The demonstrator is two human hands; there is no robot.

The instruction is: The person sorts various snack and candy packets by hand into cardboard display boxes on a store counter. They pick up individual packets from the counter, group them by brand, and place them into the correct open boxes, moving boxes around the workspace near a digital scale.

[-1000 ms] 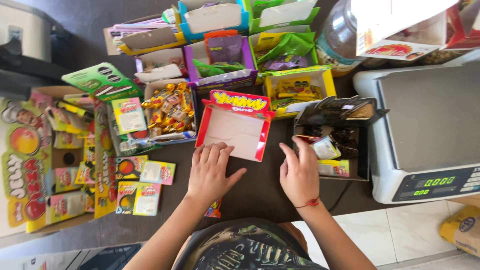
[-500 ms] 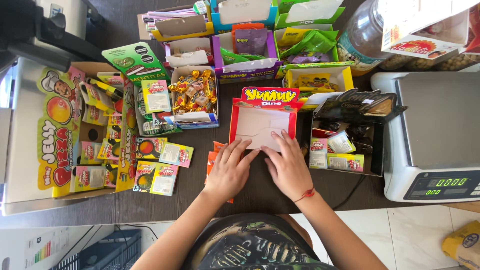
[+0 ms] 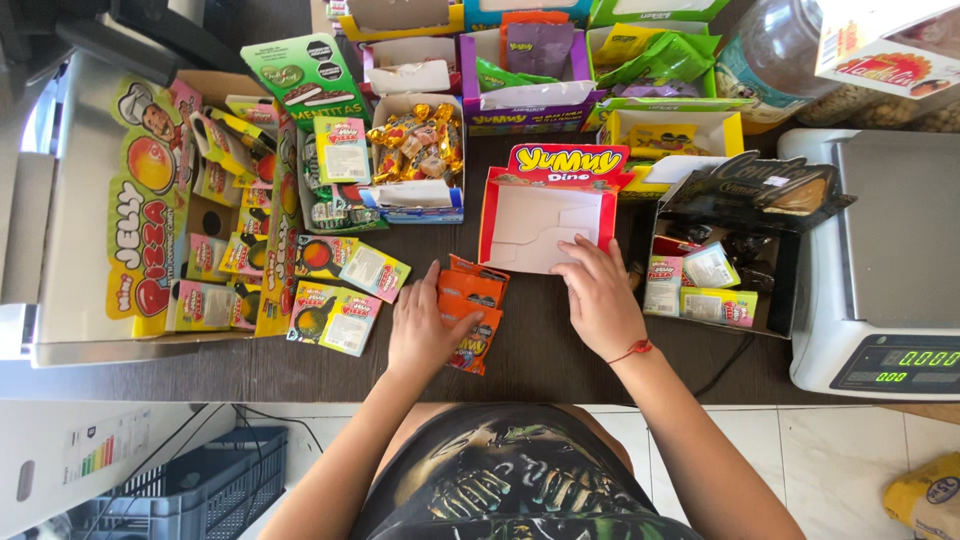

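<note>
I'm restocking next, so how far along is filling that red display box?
Done: the red display box stands open and empty on the counter. In hand: the left hand rests on a stack of orange packets, and the right hand touches the box's front edge. Left: no packets are inside yet.

**Change Log: Hands and Packet Stack**

I record the left hand point(image 3: 425, 325) shifted from 12 o'clock, at the near edge of the red-and-white display box point(image 3: 545, 215), toward 7 o'clock. It now lies on a stack of orange snack packets point(image 3: 470, 305), which half a second ago showed only as a sliver beneath that hand.

I record the right hand point(image 3: 605, 300) moved slightly toward 3 o'clock; its fingertips now touch the box's near right corner.

The hands, previously side by side, are now apart.
</note>
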